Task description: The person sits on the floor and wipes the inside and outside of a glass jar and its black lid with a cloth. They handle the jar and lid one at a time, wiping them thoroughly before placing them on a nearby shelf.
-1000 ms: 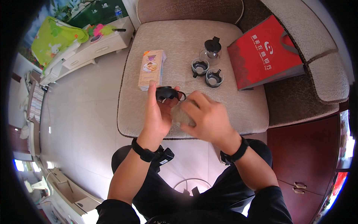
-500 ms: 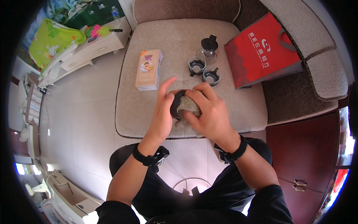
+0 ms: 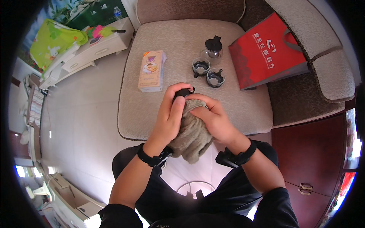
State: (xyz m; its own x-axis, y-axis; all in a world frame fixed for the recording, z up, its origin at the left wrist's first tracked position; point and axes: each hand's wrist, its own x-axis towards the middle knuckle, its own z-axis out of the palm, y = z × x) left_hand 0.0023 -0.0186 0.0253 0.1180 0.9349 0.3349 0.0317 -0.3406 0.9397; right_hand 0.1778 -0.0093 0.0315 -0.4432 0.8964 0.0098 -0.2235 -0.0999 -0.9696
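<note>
Left hand [image 3: 167,116]: fingers curled around a black cup [image 3: 183,94]
Right hand [image 3: 217,118]: fingers clutching a grey-brown towel [image 3: 194,135]
Cup and towel: in front and right of the carton [image 3: 151,72]
Glass teapot [image 3: 213,50]: right of the carton

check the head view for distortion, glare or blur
Head view: fisheye distortion bows the white drawer cabinet; corners go black; bright patches glare at both side rims; a sheen lies on the tiled floor; left hand, right hand and grey-brown cloth look reasonably sharp.
</note>
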